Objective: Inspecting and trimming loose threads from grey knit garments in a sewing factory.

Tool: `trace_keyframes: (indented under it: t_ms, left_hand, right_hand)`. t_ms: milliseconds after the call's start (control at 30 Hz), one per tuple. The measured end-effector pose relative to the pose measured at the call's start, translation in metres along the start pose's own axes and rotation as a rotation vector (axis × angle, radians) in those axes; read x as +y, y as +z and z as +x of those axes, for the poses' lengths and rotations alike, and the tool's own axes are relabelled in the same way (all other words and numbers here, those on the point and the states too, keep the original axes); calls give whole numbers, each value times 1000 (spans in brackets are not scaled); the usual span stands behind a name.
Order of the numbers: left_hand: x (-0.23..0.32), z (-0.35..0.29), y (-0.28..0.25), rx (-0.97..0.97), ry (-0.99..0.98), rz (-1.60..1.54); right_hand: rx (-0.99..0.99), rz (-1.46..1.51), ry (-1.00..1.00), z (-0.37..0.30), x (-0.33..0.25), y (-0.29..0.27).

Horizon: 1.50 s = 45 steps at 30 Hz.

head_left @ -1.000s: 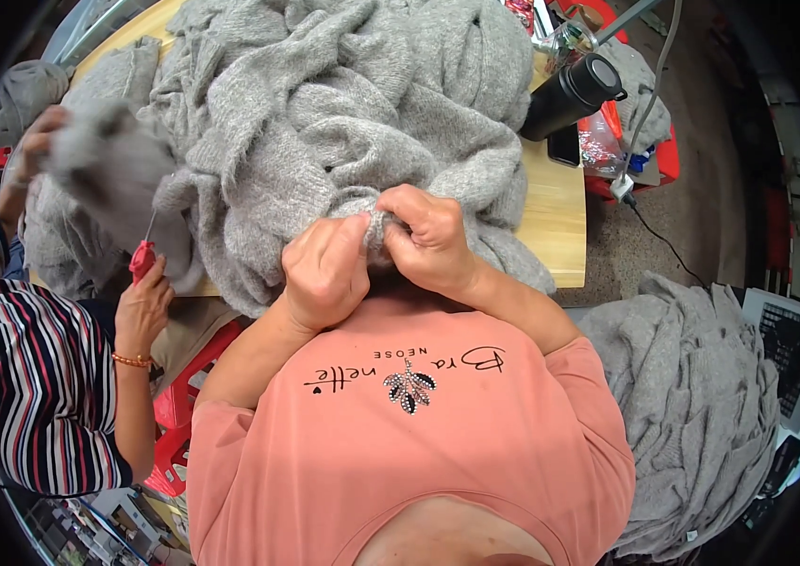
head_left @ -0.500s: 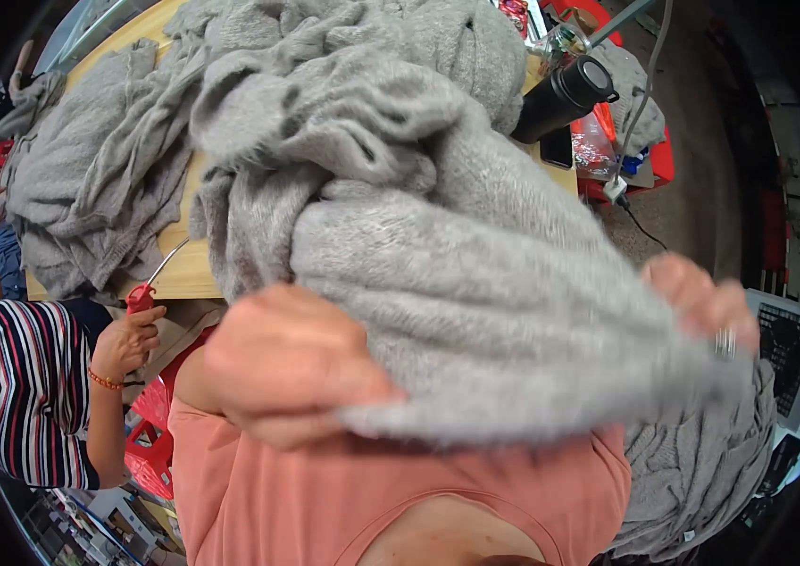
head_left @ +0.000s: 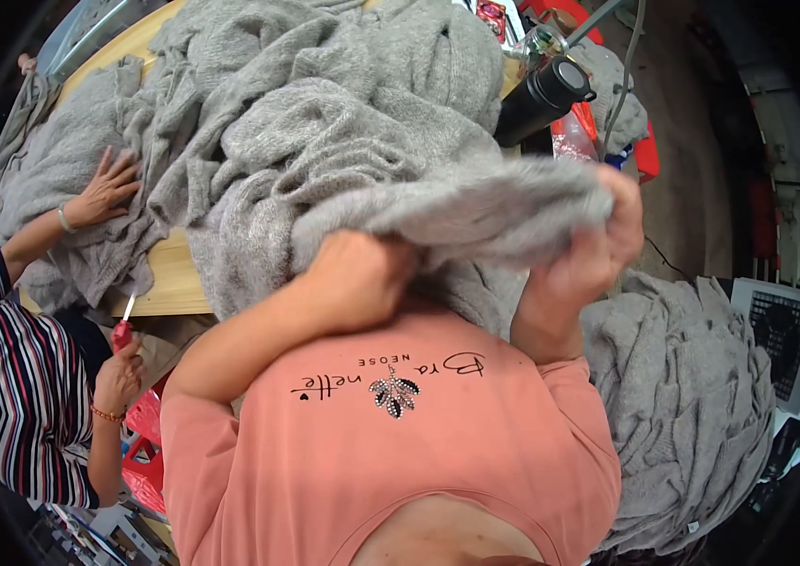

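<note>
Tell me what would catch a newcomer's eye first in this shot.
First, a heap of grey knitwear covers much of the wooden table; the person's left hand and right hand grip grey knit cloth at its near side. A black bottle stands out at right, a co-worker with a red-handled tool at left.

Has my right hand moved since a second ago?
Yes, to the right. It was left of the black bottle then; now your right hand, gripping the gray knit, is right of it in view.
</note>
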State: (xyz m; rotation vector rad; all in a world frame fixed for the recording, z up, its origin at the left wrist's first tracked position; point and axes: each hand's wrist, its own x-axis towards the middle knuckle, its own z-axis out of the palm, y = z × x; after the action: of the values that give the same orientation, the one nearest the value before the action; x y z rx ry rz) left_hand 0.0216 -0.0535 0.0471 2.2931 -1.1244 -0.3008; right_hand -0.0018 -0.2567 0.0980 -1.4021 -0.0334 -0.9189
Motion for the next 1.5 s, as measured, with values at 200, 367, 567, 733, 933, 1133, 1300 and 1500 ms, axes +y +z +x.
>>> trace_keyframes:
  t_ms: [200,367,567,733,933,1133,1300,1500]
  left_hand:
    - [1,101,4,270,-193,-708]
    - [25,208,-70,-5,-196,-245]
    - [42,66,-158,-337,-225,366]
    - [-3,60,-100,-206,405,1286]
    - [-6,-26,-84,-1175,-45,618]
    - [-32,-24,-55,286,127,123]
    - [-61,17,-15,545,-145,-304]
    - [-65,14,-24,287,-365,-930]
  right_hand:
    - [-975,483,-338,-3,-22,18]
    - [-823,410,-332,24,-43,8]
    - [-1137,388,-376,72,-38,-18]
    - [77,349,-135,50,-9,-5]
    - [-110,-118,11,21,95,-17]
    - [-205,39,153,0,105,8]
    - [-254,38,163,5,85,12]
    - [-466,-732,-108,9,80,4]
